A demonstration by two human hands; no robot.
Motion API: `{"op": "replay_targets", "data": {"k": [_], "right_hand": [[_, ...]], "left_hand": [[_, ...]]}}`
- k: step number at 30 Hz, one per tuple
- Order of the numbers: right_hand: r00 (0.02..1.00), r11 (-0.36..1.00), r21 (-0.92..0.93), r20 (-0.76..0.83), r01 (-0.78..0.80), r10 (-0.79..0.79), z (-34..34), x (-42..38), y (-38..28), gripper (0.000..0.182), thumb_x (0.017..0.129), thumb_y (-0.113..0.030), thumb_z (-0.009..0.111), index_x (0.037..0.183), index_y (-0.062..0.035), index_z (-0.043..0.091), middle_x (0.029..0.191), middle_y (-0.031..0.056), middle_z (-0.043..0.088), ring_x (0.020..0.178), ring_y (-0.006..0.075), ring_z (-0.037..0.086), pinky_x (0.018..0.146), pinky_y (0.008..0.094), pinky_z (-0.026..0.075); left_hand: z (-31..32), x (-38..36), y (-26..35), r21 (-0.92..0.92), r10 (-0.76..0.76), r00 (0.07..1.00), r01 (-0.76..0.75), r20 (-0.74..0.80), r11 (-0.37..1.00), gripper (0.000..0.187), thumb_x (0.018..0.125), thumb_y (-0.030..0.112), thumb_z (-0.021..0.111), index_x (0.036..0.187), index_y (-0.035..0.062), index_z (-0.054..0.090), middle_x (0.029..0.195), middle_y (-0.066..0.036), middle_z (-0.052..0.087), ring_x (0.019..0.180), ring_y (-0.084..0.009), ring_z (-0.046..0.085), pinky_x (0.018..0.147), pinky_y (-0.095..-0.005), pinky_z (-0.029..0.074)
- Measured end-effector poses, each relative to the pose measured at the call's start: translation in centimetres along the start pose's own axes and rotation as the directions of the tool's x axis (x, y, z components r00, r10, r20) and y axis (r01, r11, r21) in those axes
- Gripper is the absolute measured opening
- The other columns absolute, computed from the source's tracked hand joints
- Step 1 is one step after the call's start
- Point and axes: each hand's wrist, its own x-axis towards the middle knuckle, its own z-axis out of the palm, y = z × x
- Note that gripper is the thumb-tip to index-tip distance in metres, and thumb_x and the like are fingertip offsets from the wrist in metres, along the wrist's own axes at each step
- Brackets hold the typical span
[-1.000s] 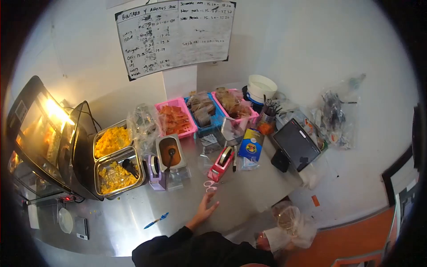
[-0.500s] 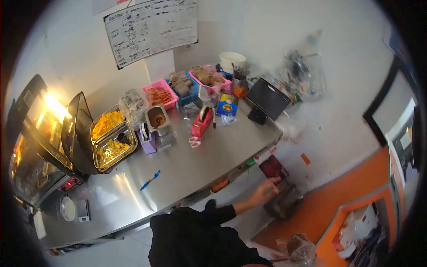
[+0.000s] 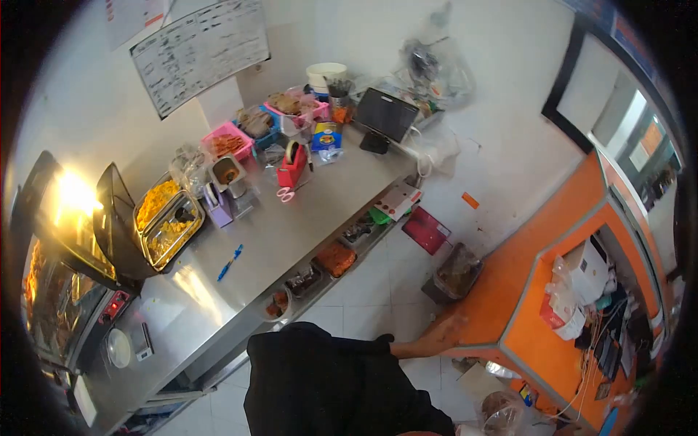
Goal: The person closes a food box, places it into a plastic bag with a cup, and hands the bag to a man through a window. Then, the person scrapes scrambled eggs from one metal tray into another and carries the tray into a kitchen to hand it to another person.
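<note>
My left hand (image 3: pixel 443 336) reaches out to the right from a black sleeve (image 3: pixel 320 378). Its fingers are stretched out, slightly blurred, and overlap the front of the orange counter (image 3: pixel 502 298) in this view. Nothing shows in them. Of my right side, only a sliver of skin appears at the bottom edge, its fingers hidden. Close to that sliver is a clear plastic bag (image 3: pixel 502 413) with something brown inside. Just beyond my left hand stands a dark bin (image 3: pixel 452 276) on the tiled floor, with a dark red flat panel (image 3: pixel 427 231) by the wall behind it.
A steel table (image 3: pixel 291 225) runs along the left, bearing food trays (image 3: pixel 171 229), a red tape dispenser (image 3: pixel 292 167), a blue pen (image 3: pixel 230 263) and a tablet screen (image 3: pixel 387 116). Food containers (image 3: pixel 336 259) sit on its lower shelf. Cables and a white box (image 3: pixel 585 269) fill the counter's opening.
The view has swung toward the orange counter, so table and bin appear higher in the picture. My left hand has gone from over the bin to the counter's front. The plastic bag stays low in view.
</note>
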Motion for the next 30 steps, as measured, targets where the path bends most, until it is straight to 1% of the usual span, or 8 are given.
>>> {"op": "replay_targets", "data": {"k": [3, 4, 8, 10, 14, 19, 24, 30], "right_hand": [[0.992, 0.999, -0.016, -0.117, -0.040, 0.038, -4.3, -2.6, 0.4, 0.038, 0.076, -0.011, 0.048, 0.111, 0.0025, 0.036, 0.109, 0.0124, 0.043, 0.100, 0.0194, 0.041, 0.085, 0.0318, 0.033], [0.986, 0.998, -0.022, -0.157, -0.051, 0.047, -5.5, -3.7, 0.4, 0.039, 0.076, -0.011, 0.048, 0.111, 0.0025, 0.036, 0.109, 0.0123, 0.043, 0.100, 0.0193, 0.041, 0.085, 0.0318, 0.034], [0.933, 0.994, -0.010, -0.346, -0.108, 0.098, -8.7, -8.7, -0.4, 0.039, 0.076, -0.011, 0.048, 0.111, 0.0024, 0.036, 0.109, 0.0121, 0.043, 0.100, 0.0191, 0.041, 0.085, 0.0316, 0.034], [0.911, 0.993, -0.002, -0.399, -0.116, 0.106, -9.1, -9.7, -0.9, 0.039, 0.076, -0.010, 0.048, 0.111, 0.0023, 0.036, 0.109, 0.0120, 0.043, 0.100, 0.0190, 0.041, 0.085, 0.0316, 0.034], [0.868, 0.994, 0.014, -0.486, -0.113, 0.105, -9.4, -9.3, -2.1, 0.040, 0.076, -0.010, 0.048, 0.111, 0.0021, 0.035, 0.109, 0.0119, 0.043, 0.100, 0.0188, 0.041, 0.085, 0.0315, 0.034], [0.851, 0.999, 0.019, -0.523, -0.042, 0.046, -8.9, -3.9, -3.5, 0.040, 0.076, -0.010, 0.049, 0.112, 0.0020, 0.035, 0.109, 0.0116, 0.043, 0.100, 0.0186, 0.041, 0.084, 0.0313, 0.034], [0.849, 0.999, 0.036, -0.528, 0.039, -0.014, -6.5, 5.0, -3.0, 0.041, 0.076, -0.009, 0.049, 0.112, 0.0018, 0.035, 0.109, 0.0114, 0.042, 0.099, 0.0183, 0.041, 0.084, 0.0312, 0.035], [0.806, 0.988, 0.068, -0.588, 0.138, -0.072, -2.9, 14.6, -1.4, 0.041, 0.076, -0.009, 0.049, 0.113, 0.0016, 0.034, 0.109, 0.0111, 0.042, 0.099, 0.0181, 0.041, 0.084, 0.0310, 0.035]], "left_hand": [[0.7, 0.3, 1.2, -0.104, -0.070, 0.996, 0.064, -0.063, 0.993, 0.043, 0.082, 0.016, 0.047, 0.119, 0.0066, 0.027, 0.118, -0.006, 0.032, 0.110, -0.0177, 0.032, 0.088, -0.0308, 0.030], [1.1, 0.0, -0.3, 0.019, 0.079, 0.993, -0.078, -0.082, 0.997, 0.044, 0.082, 0.015, 0.048, 0.120, 0.0071, 0.026, 0.122, -0.007, 0.030, 0.110, -0.0180, 0.032, 0.088, -0.0308, 0.032], [1.2, 1.2, 1.9, 0.370, -0.204, 0.977, 0.164, 0.070, 0.914, 0.022, 0.080, 0.010, 0.049, 0.102, 0.0035, 0.048, 0.119, -0.007, 0.037, 0.115, -0.0192, 0.030, 0.093, -0.0309, 0.026], [1.0, 1.5, -1.1, 0.348, -0.123, 0.992, 0.126, -0.033, 0.929, 0.013, 0.079, 0.008, 0.050, 0.090, 0.0027, 0.054, 0.112, -0.007, 0.042, 0.113, -0.0184, 0.031, 0.094, -0.0305, 0.024], [2.6, 5.1, -1.7, 0.115, -0.265, 0.962, 0.271, -0.059, 0.956, 0.022, 0.079, 0.009, 0.051, 0.099, 0.0024, 0.045, 0.107, -0.007, 0.042, 0.106, -0.0163, 0.036, 0.090, -0.0294, 0.028], [6.4, 9.6, -1.4, 0.066, -0.244, 0.957, 0.257, -0.160, 0.964, 0.036, 0.079, 0.009, 0.051, 0.109, 0.0029, 0.034, 0.111, -0.007, 0.034, 0.104, -0.0154, 0.035, 0.086, -0.0282, 0.032], [4.7, 13.2, -5.9, 0.081, -0.273, 0.958, 0.280, -0.091, 0.956, 0.040, 0.078, 0.009, 0.052, 0.112, 0.0050, 0.031, 0.112, -0.006, 0.032, 0.098, -0.0149, 0.038, 0.080, -0.0258, 0.035], [3.2, 16.1, -5.7, 0.111, -0.343, 0.912, 0.374, -0.224, 0.921, 0.039, 0.077, 0.005, 0.050, 0.111, 0.0045, 0.031, 0.111, -0.006, 0.032, 0.092, -0.0158, 0.041, 0.074, -0.0252, 0.035]]}}
